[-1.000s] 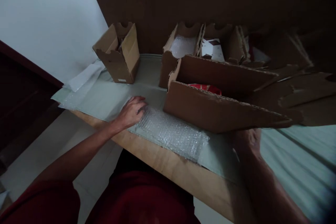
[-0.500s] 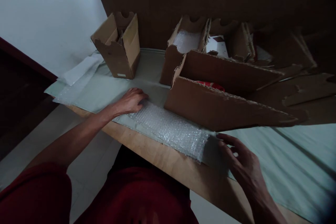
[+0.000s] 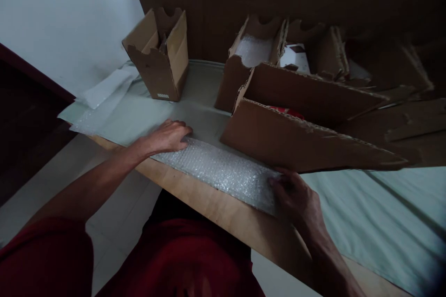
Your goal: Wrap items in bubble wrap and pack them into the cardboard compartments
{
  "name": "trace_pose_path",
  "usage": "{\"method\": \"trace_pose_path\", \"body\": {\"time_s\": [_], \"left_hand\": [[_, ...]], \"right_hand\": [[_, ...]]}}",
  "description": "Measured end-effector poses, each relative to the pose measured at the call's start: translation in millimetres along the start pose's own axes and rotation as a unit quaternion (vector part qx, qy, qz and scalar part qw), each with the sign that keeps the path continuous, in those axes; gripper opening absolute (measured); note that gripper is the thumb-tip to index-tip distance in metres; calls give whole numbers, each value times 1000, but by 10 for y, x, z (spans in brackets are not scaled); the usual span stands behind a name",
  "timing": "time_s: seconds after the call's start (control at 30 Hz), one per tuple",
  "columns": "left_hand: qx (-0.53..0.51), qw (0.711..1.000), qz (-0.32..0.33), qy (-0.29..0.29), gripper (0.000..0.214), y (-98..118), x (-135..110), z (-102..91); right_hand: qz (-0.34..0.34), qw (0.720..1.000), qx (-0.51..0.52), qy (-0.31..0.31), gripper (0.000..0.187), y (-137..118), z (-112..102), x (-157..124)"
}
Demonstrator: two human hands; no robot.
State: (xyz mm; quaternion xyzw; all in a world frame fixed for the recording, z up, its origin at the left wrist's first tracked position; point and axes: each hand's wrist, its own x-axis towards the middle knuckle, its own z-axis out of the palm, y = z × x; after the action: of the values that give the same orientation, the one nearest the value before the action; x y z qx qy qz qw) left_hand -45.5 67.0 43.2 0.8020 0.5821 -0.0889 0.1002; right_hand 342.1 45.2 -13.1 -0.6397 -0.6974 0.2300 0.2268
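A strip of bubble wrap [image 3: 216, 169] lies flat along the near edge of a wooden table [image 3: 226, 216] covered with a pale green cloth. My left hand [image 3: 167, 137] rests on the strip's left end, fingers bent down onto it. My right hand [image 3: 294, 197] is at the strip's right end, fingers curled and pinching its edge. Just behind the strip stands a large open cardboard box [image 3: 299, 125] with something red [image 3: 287, 111] inside.
A small open carton [image 3: 158, 55] stands at the back left, two more cartons [image 3: 251, 55] at the back middle, one holding bubble wrap. Flat cardboard pieces [image 3: 411, 116] lie at the right. Folded plastic sheets [image 3: 104, 93] lie at the left table end.
My right hand came out from under the big box and took hold of the right end of the bubble wrap. My left hand stayed on the left end.
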Motion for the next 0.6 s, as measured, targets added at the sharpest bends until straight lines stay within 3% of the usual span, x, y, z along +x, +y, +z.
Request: {"method": "trace_pose_path", "body": {"time_s": [0.17,0.3,0.47,0.53,0.6], "left_hand": [[3,997,-13,75,30,52,-112,70],[-22,988,51,147,30,350,-205,207],[-75,971,179,138,47,922,-256,465],[-82,969,196,123,52,984,-274,548],[-88,973,181,116,54,907,-323,599]], "right_hand": [[-115,985,-100,75,34,90,-12,-55],[-216,953,-162,139,28,-19,-4,-173],[-344,929,-117,72,23,-350,182,-195],[-370,920,-126,29,25,-407,260,-178],[-386,913,-132,-3,25,-379,299,-174]]}}
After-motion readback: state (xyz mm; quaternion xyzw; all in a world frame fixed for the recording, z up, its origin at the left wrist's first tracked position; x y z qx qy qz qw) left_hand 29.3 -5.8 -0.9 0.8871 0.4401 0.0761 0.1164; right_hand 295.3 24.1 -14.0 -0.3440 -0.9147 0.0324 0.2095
